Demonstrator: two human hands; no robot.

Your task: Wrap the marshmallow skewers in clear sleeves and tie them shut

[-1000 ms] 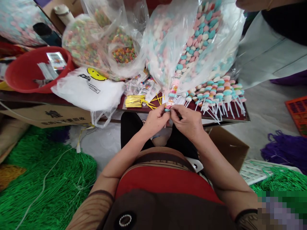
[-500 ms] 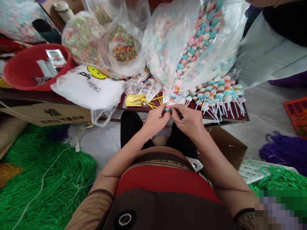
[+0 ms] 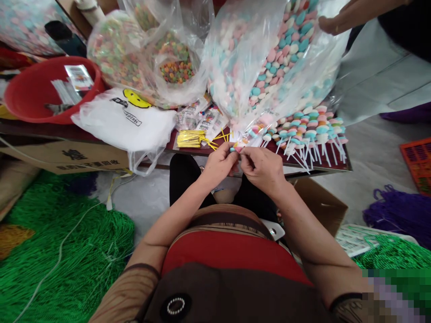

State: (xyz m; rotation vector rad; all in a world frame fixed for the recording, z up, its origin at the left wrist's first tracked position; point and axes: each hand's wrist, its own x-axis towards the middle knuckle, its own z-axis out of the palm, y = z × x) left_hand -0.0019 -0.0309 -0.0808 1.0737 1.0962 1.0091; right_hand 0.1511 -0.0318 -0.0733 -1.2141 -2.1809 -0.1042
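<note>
In L hand (image 3: 218, 162), thumb + fingers closed, wrapped candy stick (image 3: 257, 129) is gripped low, approx. mid-frame; it's tipped more to frame R vs. 0.5 s ago. R hand (image 3: 263, 165) is curled just beside; its grip can't be told. Upper R, more of co-worker's hand (image 3: 341, 21) is now shown, nr. big candy bag (image 3: 296, 42).

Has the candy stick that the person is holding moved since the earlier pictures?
Yes. Judged against the bundle of yellow ties, the far end of the candy stick has swung right, toward the heaped skewers, so it leans over more.
</note>
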